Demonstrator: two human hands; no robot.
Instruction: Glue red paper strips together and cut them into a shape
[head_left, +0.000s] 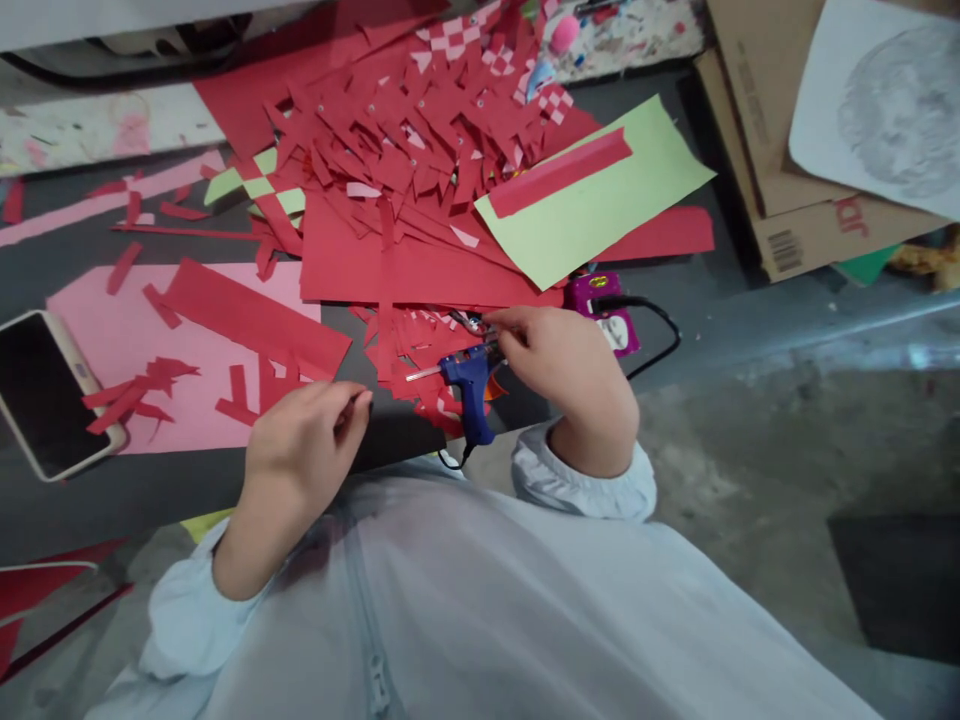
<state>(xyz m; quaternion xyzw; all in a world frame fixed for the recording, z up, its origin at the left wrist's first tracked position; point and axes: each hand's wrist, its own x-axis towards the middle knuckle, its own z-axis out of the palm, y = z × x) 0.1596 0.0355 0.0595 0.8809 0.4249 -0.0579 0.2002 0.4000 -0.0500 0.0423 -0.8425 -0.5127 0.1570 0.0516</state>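
My left hand [304, 455] hovers at the table's front edge, thumb and fingers pressed together. Whatever it may hold is too small to make out. Fingers curled, my right hand [574, 375] is at the nozzle end of a blue hot glue gun [472, 385], over small metal items that I cannot identify. Its fingertips are partly hidden, so what they grip is unclear. From the gun's rear a clear glue stick [424, 374] points left, and the handle faces me. Red paper scraps [409, 335] lie under and around the gun.
Many red cut-paper pieces [420, 130] are heaped at the back. A light green sheet [592, 200] bears a red strip. Pink paper [202, 430] and a phone [45, 395] lie left. A purple box [600, 290] with a black cable is right, before cardboard [810, 235].
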